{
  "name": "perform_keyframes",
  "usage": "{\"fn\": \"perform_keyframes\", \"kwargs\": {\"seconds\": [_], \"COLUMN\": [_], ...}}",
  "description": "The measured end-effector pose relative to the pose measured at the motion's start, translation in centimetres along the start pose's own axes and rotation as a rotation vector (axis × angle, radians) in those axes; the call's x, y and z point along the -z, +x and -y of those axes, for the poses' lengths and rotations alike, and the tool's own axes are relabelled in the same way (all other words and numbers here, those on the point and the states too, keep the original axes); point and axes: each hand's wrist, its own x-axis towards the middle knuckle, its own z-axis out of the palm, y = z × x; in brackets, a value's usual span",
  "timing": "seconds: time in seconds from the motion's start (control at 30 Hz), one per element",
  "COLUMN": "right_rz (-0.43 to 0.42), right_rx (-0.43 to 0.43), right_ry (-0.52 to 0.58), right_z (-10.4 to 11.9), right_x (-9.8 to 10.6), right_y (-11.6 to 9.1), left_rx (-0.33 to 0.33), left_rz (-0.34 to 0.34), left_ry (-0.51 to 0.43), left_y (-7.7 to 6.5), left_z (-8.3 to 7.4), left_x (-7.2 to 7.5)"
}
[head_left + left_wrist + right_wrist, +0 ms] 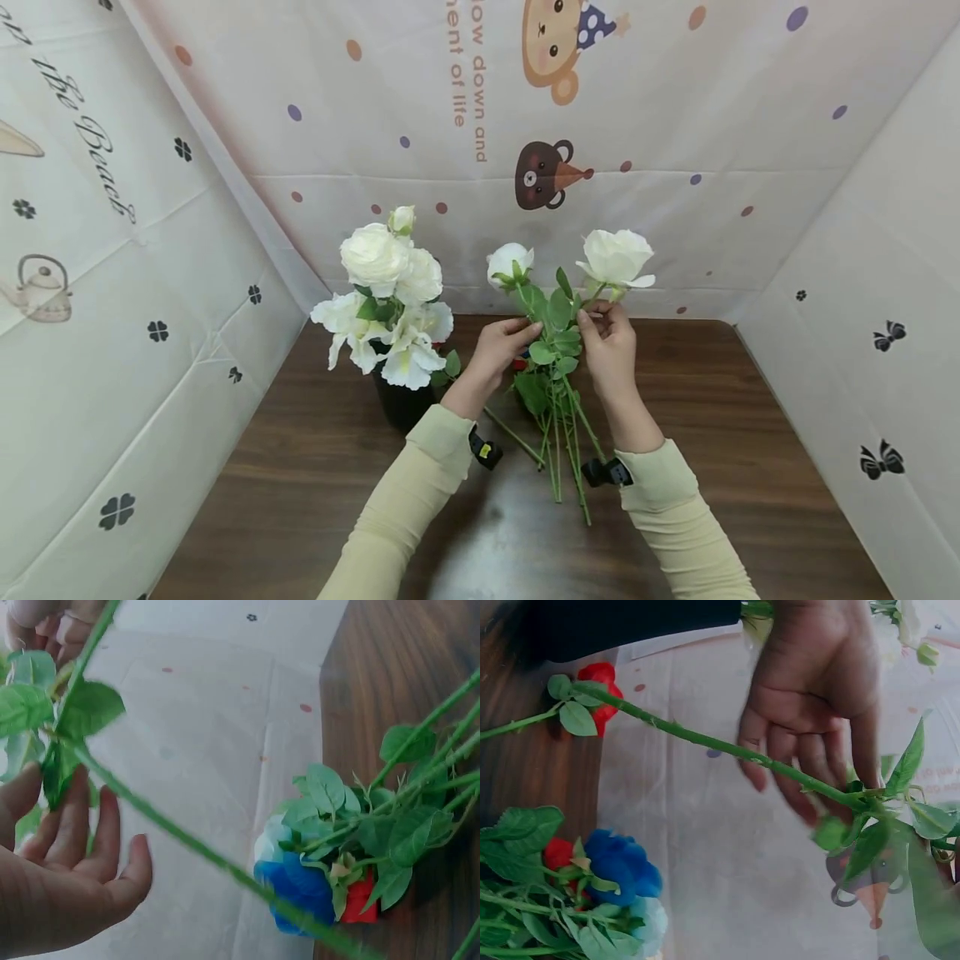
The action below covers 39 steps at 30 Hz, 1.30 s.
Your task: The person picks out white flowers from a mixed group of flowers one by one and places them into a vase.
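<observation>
Your left hand (501, 346) is over the far part of the worktop (738, 417), about midway along the far edge. Its thumb and index finger pinch a green leaf (56, 778) where it joins a long thorny stem (180, 830); the other fingers fan out loosely, touching nothing that you can make out. Your right hand (609, 346) is just beside it, on the side of the right edge, thumb and fingertips closed just under the head of an open white rose (617, 257). Past your left fingertips, a rounder white rosebud (510, 265) tilts towards the left edge; whether both blooms share one stem, you cannot tell.

Below your hands, near the far edge, a bunch lies on the worktop: a blue rose (296, 891), a red rose (360, 900) and a pale bloom (271, 836), with their cut ends towards the near edge. Over towards the far left corner, a black vase (403, 406) stands upright, filled with white flowers (375, 260). Between vase and bunch lies a single red flower (604, 697), its head by the far edge. Both sleeves (408, 492) are pale yellow, with a black wrist camera (486, 450) at each wrist.
</observation>
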Motion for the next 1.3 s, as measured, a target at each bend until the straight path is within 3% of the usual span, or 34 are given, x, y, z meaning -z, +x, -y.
{"fn": "perform_keyframes", "kwargs": {"seconds": [0.23,0.5,0.73,0.83,0.93,1.03,1.2,1.3], "right_rz": [-0.003,0.021,0.022,0.036,0.061,0.103,0.123,0.097], "right_rx": [-0.061,-0.090,-0.099,-0.068,-0.039,-0.014,0.057,0.078], "right_ry": [-0.060,0.054,0.136,0.097,0.036,-0.036,-0.166,-0.180], "right_z": [-0.8,-0.5,-0.5,-0.5,-0.3,-0.3,-0.8,-1.1], "right_x": [-0.3,-0.6,-0.6,-0.7,-0.9,-1.1,-1.4,-1.5], "right_y": [0.0,-0.6,-1.1,-1.2,-1.4,-1.6,-1.9,-2.1], "left_rx": [-0.081,-0.171,-0.256,-0.298,-0.330,-0.315,-0.268,-0.316], "left_rz": [-0.034,0.044,0.115,0.149,0.131,0.123,0.188,0.173], "left_ry": [0.088,0.109,0.264,0.315,0.349,0.386,0.442,0.480], "left_y": [-0.1,-0.8,-1.7,-1.9,-2.0,-1.9,-1.8,-1.9], "left_z": [-0.5,-0.7,-0.9,-1.1,-1.4,-1.5,-1.2,-0.9], "left_x": [-0.2,0.0,0.4,0.5,0.6,0.7,0.8,1.0]}}
